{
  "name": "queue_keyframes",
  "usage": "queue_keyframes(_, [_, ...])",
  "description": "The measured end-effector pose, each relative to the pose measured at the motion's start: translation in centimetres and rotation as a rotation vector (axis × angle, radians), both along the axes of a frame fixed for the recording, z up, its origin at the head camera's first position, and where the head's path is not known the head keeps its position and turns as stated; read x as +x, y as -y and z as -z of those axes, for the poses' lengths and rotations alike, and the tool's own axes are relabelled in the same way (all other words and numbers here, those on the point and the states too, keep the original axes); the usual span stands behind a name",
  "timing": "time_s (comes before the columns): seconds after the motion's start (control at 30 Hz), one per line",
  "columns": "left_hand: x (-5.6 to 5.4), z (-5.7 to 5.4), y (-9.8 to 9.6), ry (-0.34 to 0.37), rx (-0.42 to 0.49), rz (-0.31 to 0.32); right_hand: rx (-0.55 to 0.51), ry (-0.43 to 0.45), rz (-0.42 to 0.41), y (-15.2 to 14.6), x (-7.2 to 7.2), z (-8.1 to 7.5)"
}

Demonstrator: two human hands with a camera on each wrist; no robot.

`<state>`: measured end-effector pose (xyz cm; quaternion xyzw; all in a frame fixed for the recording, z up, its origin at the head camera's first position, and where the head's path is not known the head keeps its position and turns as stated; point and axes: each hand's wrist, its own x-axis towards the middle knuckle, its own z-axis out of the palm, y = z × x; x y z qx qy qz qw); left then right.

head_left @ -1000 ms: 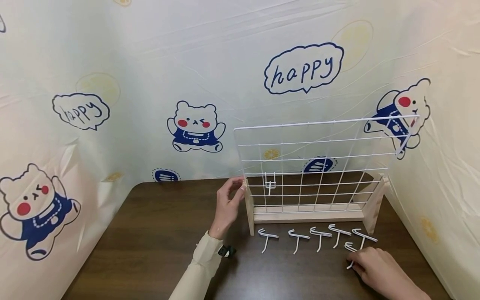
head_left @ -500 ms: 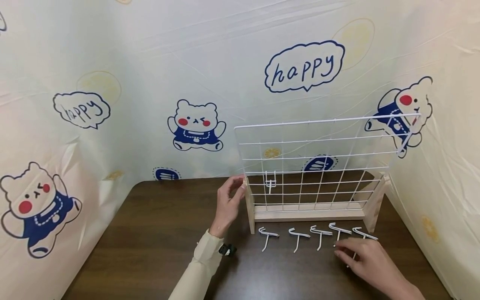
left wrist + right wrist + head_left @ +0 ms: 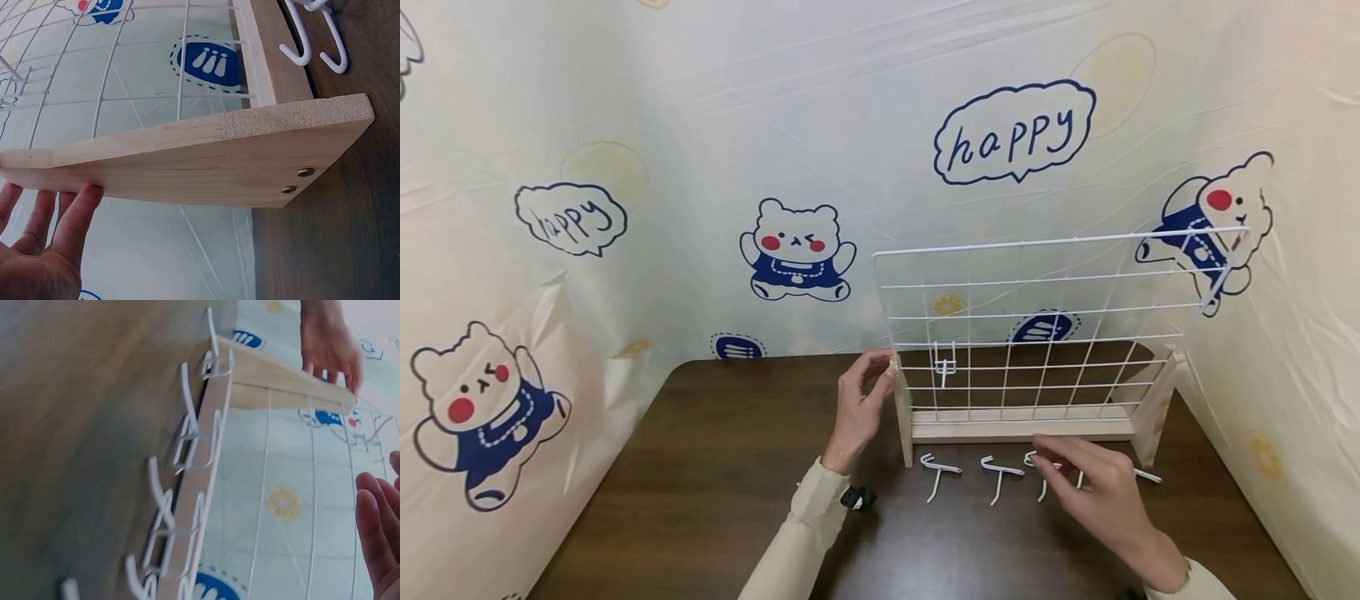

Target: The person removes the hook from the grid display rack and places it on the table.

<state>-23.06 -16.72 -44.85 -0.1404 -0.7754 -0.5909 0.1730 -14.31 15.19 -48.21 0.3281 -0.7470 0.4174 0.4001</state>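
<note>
A white wire grid panel (image 3: 1041, 317) stands in a wooden stand, with one double-pronged hook (image 3: 945, 367) hung on its left part. My left hand (image 3: 859, 407) rests its fingertips against the outer face of the left wooden side board (image 3: 187, 172), near its upper end. White wire hooks (image 3: 1002, 468) lie in a row before the stand. Over the right part of that row is my right hand (image 3: 1093, 483), thumb and fingers extended and apart, covering some hooks. The right wrist view shows its fingers (image 3: 375, 534) with nothing visible between them.
The brown wooden table (image 3: 722, 467) carries the stand near its back right. A right side board (image 3: 1156, 412) and a bottom bar (image 3: 1022, 429) complete the frame. Behind hangs a pale curtain (image 3: 865, 133) printed with bears.
My right hand has moved left and away from the hook near the table's right side, its thumb and fingers spreading. My left hand stays at the side board.
</note>
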Motion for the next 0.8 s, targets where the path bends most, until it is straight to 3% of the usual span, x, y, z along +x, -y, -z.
queue_keyframes(0.5, [0.0,0.1,0.1,-0.02,0.011,0.004,-0.066,0.002,-0.091,5.1,-1.9,-2.3])
queue_keyframes(0.8, [-0.1,0.1,0.2,-0.024,0.011,0.014,-0.073,0.004,-0.074,7.3,-3.2,-3.3])
